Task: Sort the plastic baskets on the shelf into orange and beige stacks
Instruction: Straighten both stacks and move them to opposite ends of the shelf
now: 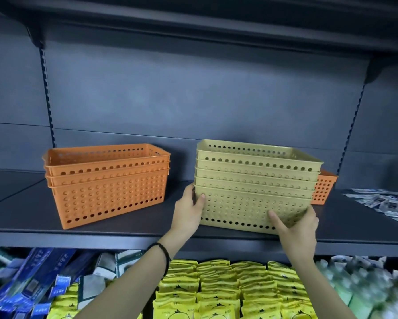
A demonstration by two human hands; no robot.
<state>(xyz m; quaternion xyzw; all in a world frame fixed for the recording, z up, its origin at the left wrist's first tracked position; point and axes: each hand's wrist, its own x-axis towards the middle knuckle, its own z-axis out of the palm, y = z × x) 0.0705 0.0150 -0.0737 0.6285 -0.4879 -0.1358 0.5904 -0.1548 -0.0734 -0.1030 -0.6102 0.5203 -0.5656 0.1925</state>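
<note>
Head view: nested stack of beige perforated plastic baskets (255, 180) standing on the dark grey metal shelf (124, 229), right of centre, five rims countable. Left hand (190, 209) clasped on the stack's near-left corner, thumb laid on the front wall, fingers wrapped round the side. Right hand (295, 224) clasped on the near-right corner, thumb pressed flat on the front wall, fingers behind the edge. Black band (164, 252) round the left wrist. Well apart to the left, on the same shelf, nested stack of three orange perforated plastic baskets (105, 185), untouched. Behind the beige stack's right end, a single orange perforated basket (323, 189), mostly hidden; possibly touching the stack, hard to tell. Blurred pale packets (382, 203) at far right. Below, yellow packets (218, 288) and blue boxes (32, 279).
</note>
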